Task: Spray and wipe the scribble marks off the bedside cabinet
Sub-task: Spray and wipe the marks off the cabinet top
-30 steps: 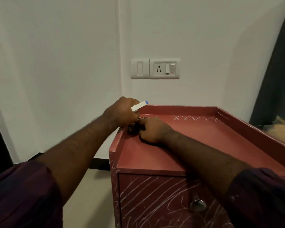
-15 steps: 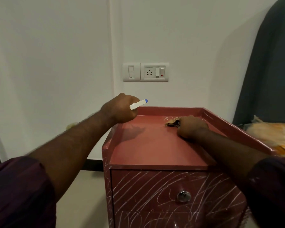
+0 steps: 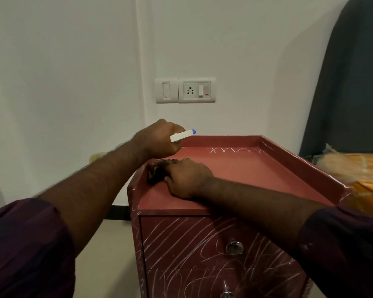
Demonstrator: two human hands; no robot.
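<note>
Right hand (image 3: 188,178) pressed dark crumpled cloth (image 3: 157,169) into left corner of red wooden bedside cabinet (image 3: 256,175), fingers curled over it. Left hand (image 3: 157,139) clamped fingers on white blue-tipped sprayer (image 3: 183,135). White scribble marks (image 3: 181,237) across drawers; orange bedding (image 3: 357,164) right.

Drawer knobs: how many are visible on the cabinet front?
2. One knob sits on the upper drawer; the second knob is on the drawer below, at the picture's bottom edge. More may lie lower, out of view.

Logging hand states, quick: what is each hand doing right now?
Left hand: closed around a white blue-tipped stick.
Right hand: holding a dark cloth against the cabinet top.
</note>
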